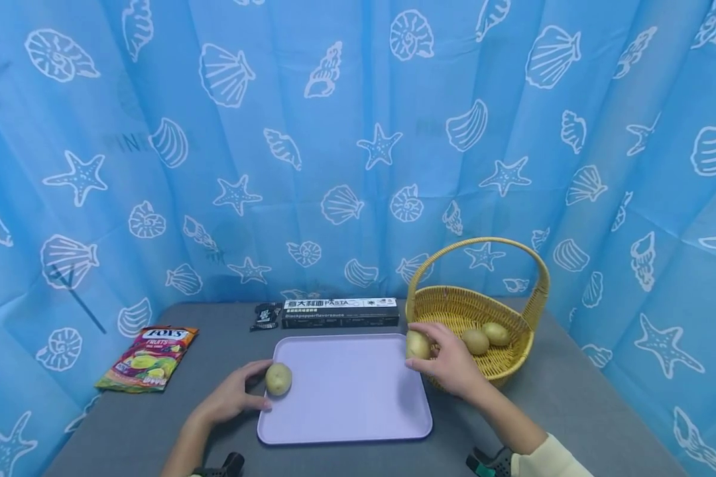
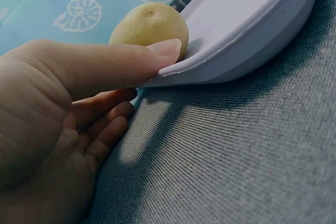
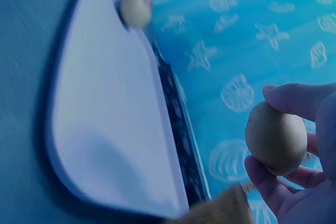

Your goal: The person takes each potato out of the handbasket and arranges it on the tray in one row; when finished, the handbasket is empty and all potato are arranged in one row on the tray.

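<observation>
A potato [image 1: 418, 346] is pinched between the thumb and fingers of my right hand [image 1: 451, 363], held up over the tray's right edge beside the basket. The right wrist view shows this same potato [image 3: 276, 137] clear of any surface. A second potato [image 1: 278, 379] rests at the left edge of the lilac tray [image 1: 346, 391]. My left hand [image 1: 234, 394] is around that edge, its thumb along the rim [image 2: 210, 59] in front of the potato and its other fingers loosely bent beside the tray. Whether the left index finger touches the potato is hidden.
A yellow wicker basket [image 1: 516, 361] with a tall handle stands at the right, two potatoes [image 1: 475, 341] visible inside. Behind the tray lie a black pasta box [image 1: 340, 313] and a small black packet [image 1: 266, 316]. A candy bag [image 1: 148, 358] lies at the left.
</observation>
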### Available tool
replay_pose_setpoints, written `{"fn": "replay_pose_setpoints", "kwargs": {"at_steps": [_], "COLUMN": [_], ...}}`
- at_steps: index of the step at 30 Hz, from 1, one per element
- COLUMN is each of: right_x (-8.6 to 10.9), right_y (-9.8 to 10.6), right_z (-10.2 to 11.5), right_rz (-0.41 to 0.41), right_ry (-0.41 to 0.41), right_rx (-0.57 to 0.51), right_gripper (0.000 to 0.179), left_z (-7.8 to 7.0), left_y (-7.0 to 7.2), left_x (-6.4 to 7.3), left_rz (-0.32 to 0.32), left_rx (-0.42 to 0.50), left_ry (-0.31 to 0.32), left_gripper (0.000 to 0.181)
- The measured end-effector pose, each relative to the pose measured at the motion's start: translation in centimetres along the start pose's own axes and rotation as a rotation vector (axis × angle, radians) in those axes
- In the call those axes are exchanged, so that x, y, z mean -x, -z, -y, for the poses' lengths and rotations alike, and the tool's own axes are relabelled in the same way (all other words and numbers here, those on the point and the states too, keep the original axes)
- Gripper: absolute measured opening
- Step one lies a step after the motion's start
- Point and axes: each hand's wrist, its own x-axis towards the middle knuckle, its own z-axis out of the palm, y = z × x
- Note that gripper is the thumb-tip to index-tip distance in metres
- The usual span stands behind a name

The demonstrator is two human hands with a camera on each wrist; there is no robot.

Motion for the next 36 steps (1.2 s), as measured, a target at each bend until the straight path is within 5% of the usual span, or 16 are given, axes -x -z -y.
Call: {"fn": "replay_pose_setpoints", "kwargs": {"at_steps": [12,23,36], "right_x": [-0.3,-2.2,-4.2], "right_y": [-6.3,-13.1,-17.9], "right_z": [1.8,2.4,3.9], "right_rz": [0.166,0.317,0.337], "right_ry": [0.083,-0.015,0.046], "right_rx": [0.011,0.057,0.023], "right_gripper": [0.059,0.067,0.067], "left_z": [-0.2,-0.1,0.0], "left_y": [0.0,0.1,0.1], "left_x": [0.1,0.2,0.0], "left_rz": [0.002,0.011,0.017], "left_rx": [0.012,0.013,-0.004], "left_ry": [0.008,-0.005,-0.041], "left_gripper": [0.087,0.087,0.086]}}
